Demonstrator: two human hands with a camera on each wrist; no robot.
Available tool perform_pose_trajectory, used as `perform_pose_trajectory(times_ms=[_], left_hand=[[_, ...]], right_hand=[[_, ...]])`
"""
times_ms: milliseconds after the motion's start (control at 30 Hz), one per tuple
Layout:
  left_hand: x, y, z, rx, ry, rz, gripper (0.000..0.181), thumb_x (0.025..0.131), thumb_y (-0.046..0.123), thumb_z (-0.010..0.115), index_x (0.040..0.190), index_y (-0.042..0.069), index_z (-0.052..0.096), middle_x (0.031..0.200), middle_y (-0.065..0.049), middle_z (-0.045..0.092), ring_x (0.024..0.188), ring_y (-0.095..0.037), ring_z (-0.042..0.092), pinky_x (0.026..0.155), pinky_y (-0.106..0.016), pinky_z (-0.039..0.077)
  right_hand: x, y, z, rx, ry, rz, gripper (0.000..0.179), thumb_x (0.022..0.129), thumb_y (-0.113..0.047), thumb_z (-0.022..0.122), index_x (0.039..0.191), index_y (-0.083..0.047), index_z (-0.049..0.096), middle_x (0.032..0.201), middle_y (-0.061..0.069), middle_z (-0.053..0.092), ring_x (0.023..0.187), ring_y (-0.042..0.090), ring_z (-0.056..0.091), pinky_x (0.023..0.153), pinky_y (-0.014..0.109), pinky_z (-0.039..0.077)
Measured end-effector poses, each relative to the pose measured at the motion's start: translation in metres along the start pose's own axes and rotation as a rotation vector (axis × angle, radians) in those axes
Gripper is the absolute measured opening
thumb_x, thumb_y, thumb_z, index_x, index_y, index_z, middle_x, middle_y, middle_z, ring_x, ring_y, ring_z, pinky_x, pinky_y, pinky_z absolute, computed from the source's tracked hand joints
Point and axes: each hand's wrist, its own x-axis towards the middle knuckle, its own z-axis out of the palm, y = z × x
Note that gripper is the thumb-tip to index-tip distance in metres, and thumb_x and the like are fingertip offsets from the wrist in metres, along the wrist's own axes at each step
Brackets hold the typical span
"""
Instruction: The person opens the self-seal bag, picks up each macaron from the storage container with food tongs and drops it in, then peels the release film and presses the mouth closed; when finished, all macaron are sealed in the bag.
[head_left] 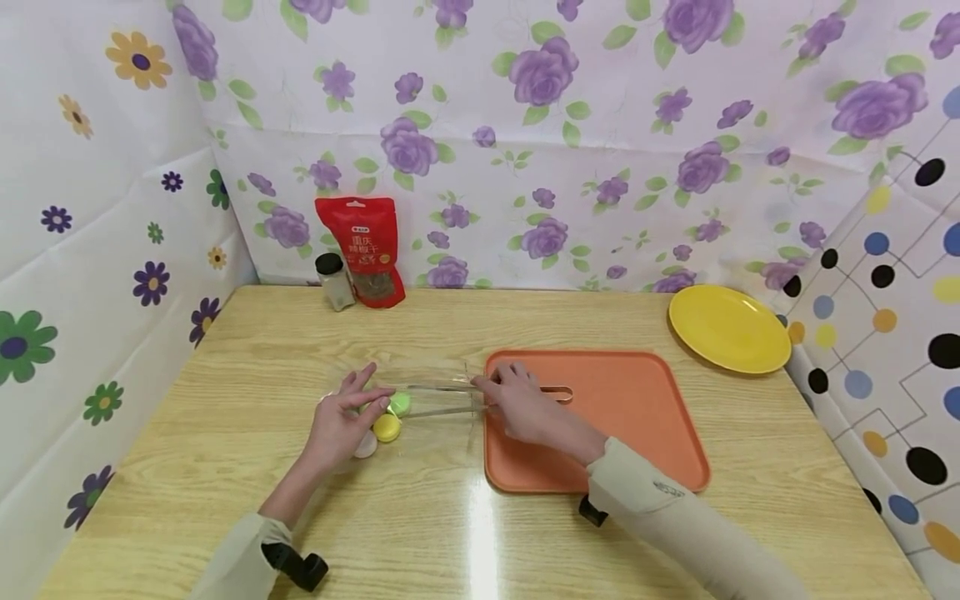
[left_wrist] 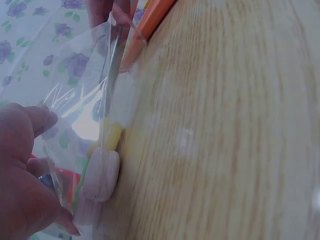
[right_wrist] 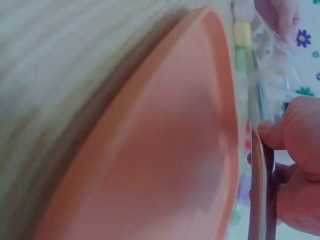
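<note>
A clear plastic bag (head_left: 438, 435) lies on the table with round macarons inside: a yellow macaron (head_left: 387, 427), a green macaron (head_left: 401, 404) and a pale macaron (left_wrist: 102, 175). My left hand (head_left: 337, 427) pinches the bag's film at its closed end, just above the macarons. Metal tongs (right_wrist: 257, 185) reach through the bag's mouth, their arms spread and their tips close to the green and yellow macarons. My right hand (head_left: 528, 408) grips the tongs between thumb and fingers, over the tray's left edge. The looped end of the tongs sticks out past this hand.
An orange tray (head_left: 622, 425) lies under the right hand and forearm. Behind it at the right is a yellow plate (head_left: 729, 329). A red pouch (head_left: 363, 242) and a black-capped jar (head_left: 336, 283) stand at the back left. Patterned cloth walls enclose the table.
</note>
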Motion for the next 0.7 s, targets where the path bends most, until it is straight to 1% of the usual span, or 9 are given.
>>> perform_pose_trajectory(times_ms=[67, 167, 267, 367, 467, 567, 633, 700], left_hand=[[0.0, 0.0, 0.0, 0.002, 0.0, -0.004, 0.018, 0.094, 0.006, 0.07, 0.108, -0.006, 0.075, 0.147, -0.025, 0.044, 0.142, -0.055, 0.021, 0.11, -0.071, 0.014], [0.0, 0.0, 0.001, 0.004, -0.002, -0.008, 0.018, 0.094, 0.006, 0.07, 0.108, -0.005, 0.075, 0.147, -0.025, 0.044, 0.142, -0.054, 0.02, 0.11, -0.07, 0.013], [0.0, 0.0, 0.0, 0.008, -0.005, -0.008, 0.019, 0.094, 0.006, 0.07, 0.109, -0.005, 0.075, 0.148, -0.025, 0.043, 0.142, -0.055, 0.02, 0.11, -0.071, 0.013], [-0.002, -0.002, -0.002, 0.022, 0.002, -0.008, 0.019, 0.094, 0.007, 0.071, 0.109, -0.005, 0.075, 0.148, -0.025, 0.044, 0.142, -0.055, 0.02, 0.109, -0.072, 0.009], [-0.004, -0.003, -0.005, 0.023, 0.006, -0.013, 0.019, 0.094, 0.006, 0.071, 0.109, -0.005, 0.075, 0.147, -0.025, 0.044, 0.142, -0.055, 0.019, 0.109, -0.072, 0.01], [-0.006, -0.004, -0.009, 0.021, 0.005, -0.016, 0.019, 0.094, 0.005, 0.071, 0.109, -0.006, 0.074, 0.147, -0.027, 0.043, 0.142, -0.056, 0.019, 0.109, -0.072, 0.014], [-0.007, -0.004, -0.011, 0.023, 0.005, -0.018, 0.02, 0.094, 0.006, 0.071, 0.109, -0.006, 0.074, 0.147, -0.027, 0.043, 0.142, -0.056, 0.019, 0.109, -0.072, 0.015], [-0.008, -0.004, -0.012, 0.026, 0.01, -0.02, 0.02, 0.093, 0.005, 0.071, 0.109, -0.006, 0.074, 0.147, -0.028, 0.043, 0.141, -0.057, 0.019, 0.109, -0.072, 0.015]], right_hand=[[-0.012, 0.005, -0.003, 0.018, 0.031, -0.006, 0.048, 0.095, -0.001, 0.066, 0.14, -0.011, 0.055, 0.112, 0.013, 0.054, 0.096, 0.029, 0.043, 0.073, 0.04, 0.033], [-0.036, 0.016, -0.008, 0.029, 0.102, -0.007, 0.047, 0.092, 0.002, 0.068, 0.137, -0.009, 0.057, 0.107, 0.013, 0.054, 0.095, 0.031, 0.045, 0.074, 0.043, 0.037], [-0.068, 0.032, -0.011, 0.017, 0.191, 0.009, 0.047, 0.091, 0.003, 0.07, 0.135, -0.006, 0.059, 0.104, 0.014, 0.055, 0.092, 0.033, 0.047, 0.073, 0.047, 0.04], [-0.102, 0.051, -0.015, -0.001, 0.268, 0.051, 0.048, 0.088, 0.006, 0.071, 0.134, -0.004, 0.06, 0.102, 0.016, 0.055, 0.089, 0.034, 0.048, 0.069, 0.047, 0.042], [-0.135, 0.069, -0.019, -0.012, 0.357, 0.113, 0.049, 0.084, 0.009, 0.072, 0.13, -0.003, 0.061, 0.1, 0.018, 0.056, 0.087, 0.037, 0.049, 0.065, 0.047, 0.04], [-0.166, 0.087, -0.022, -0.031, 0.449, 0.196, 0.048, 0.079, 0.011, 0.074, 0.125, -0.002, 0.064, 0.096, 0.021, 0.058, 0.084, 0.042, 0.049, 0.061, 0.049, 0.039], [-0.184, 0.097, -0.024, -0.028, 0.491, 0.272, 0.047, 0.078, 0.012, 0.075, 0.123, -0.001, 0.065, 0.095, 0.024, 0.058, 0.084, 0.045, 0.048, 0.058, 0.05, 0.037], [-0.2, 0.107, -0.025, -0.028, 0.512, 0.35, 0.046, 0.079, 0.012, 0.074, 0.122, 0.001, 0.064, 0.093, 0.028, 0.056, 0.084, 0.049, 0.048, 0.057, 0.053, 0.037]])
